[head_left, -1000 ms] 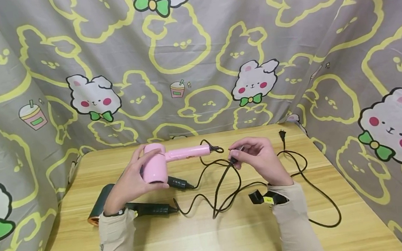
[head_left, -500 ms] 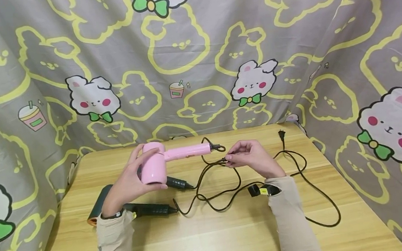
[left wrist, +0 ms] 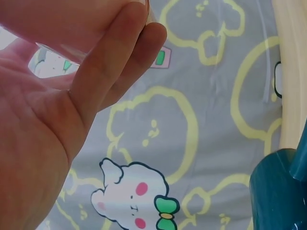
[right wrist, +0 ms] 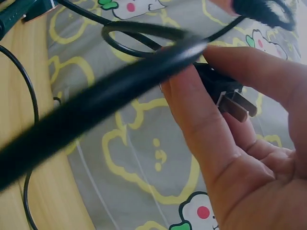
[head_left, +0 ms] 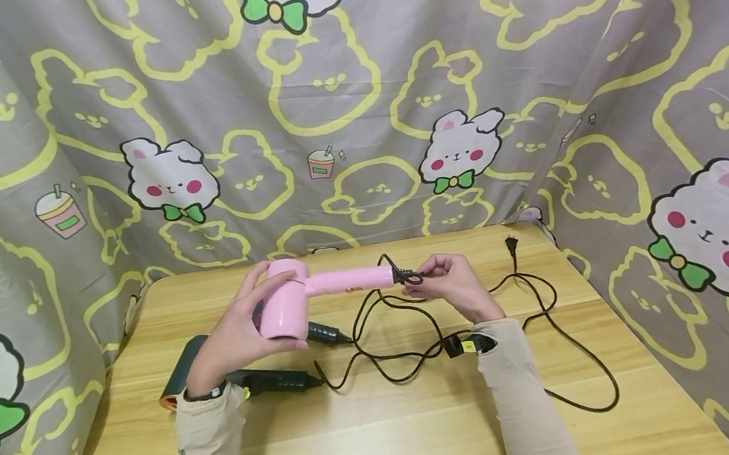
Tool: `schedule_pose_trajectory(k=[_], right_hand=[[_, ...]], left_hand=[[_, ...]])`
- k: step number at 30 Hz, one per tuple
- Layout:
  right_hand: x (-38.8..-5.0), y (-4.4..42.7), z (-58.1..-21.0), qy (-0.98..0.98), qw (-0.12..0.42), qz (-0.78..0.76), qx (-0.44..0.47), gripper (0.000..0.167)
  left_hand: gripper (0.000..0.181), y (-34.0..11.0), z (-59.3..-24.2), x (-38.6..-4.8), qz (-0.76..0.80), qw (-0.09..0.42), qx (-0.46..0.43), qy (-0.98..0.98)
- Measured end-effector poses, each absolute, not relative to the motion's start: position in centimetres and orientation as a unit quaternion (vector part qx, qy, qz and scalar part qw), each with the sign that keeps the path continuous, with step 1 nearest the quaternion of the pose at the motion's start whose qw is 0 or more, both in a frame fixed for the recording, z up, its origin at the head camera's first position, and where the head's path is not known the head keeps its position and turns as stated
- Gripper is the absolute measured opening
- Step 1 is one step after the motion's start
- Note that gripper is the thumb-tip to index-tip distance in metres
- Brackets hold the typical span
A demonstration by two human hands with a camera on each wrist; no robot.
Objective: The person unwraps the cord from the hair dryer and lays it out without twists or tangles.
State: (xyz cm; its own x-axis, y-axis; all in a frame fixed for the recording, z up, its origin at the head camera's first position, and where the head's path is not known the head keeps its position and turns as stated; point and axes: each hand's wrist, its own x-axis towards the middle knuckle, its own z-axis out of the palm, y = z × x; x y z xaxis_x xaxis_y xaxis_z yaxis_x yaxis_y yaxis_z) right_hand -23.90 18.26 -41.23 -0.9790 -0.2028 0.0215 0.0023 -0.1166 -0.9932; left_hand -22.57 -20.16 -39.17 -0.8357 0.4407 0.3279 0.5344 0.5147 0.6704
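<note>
My left hand holds a pink hair dryer by its barrel, thumb below and fingers over the top. The dryer is raised, its handle pointing right. In the left wrist view, the pink barrel fills the top left corner. Close to the handle's end, my right hand pinches a black two-prong plug between thumb and fingers. Its metal prongs stick out toward the palm in the right wrist view. A black cord crosses that view in front of the fingers, with a small loop behind.
On the wooden table lies a dark green hair dryer, partly behind my left wrist. A second dark handle sits behind it. Black cords loop across the middle. Another plug lies at the back right. A patterned curtain surrounds the table.
My right hand has moved left with the plug, closer to the dryer's handle end. The cord loops have shifted across the table. The pink hair dryer has moved slightly right in my left hand.
</note>
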Motion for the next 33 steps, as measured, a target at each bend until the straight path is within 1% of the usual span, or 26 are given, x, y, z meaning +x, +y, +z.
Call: schedule_pose_trajectory(k=[3, 10, 15, 23, 27, 33], right_hand=[[-24.0, 18.1, -41.3, 0.671, 0.051, -0.737, -0.059, 0.012], [-24.1, 17.7, -41.2, 0.715, -0.014, -0.699, -0.027, 0.015], [-24.1, 17.4, -41.0, 0.623, -0.037, -0.78, -0.036, 0.018], [-24.4, 17.7, -40.8, 0.507, -0.105, -0.854, -0.05, 0.021], [-24.3, 17.7, -40.6, 0.449, -0.118, -0.883, -0.066, 0.022], [-24.3, 17.8, -40.4, 0.363, -0.102, -0.92, -0.111, 0.017]], left_hand=[[0.102, -19.8, -39.1, -22.5, -0.406, 0.056, -0.294, -0.864], [0.1, -19.2, -38.8, -22.2, -0.405, 0.039, -0.319, -0.856], [0.099, -19.0, -38.9, -22.2, -0.406, 0.025, -0.329, -0.853], [0.098, -19.2, -39.0, -22.3, -0.401, 0.012, -0.314, -0.861], [0.1, -19.5, -39.1, -22.3, -0.388, 0.01, -0.296, -0.873], [0.102, -20.3, -39.3, -22.6, -0.39, 0.027, -0.286, -0.875]])
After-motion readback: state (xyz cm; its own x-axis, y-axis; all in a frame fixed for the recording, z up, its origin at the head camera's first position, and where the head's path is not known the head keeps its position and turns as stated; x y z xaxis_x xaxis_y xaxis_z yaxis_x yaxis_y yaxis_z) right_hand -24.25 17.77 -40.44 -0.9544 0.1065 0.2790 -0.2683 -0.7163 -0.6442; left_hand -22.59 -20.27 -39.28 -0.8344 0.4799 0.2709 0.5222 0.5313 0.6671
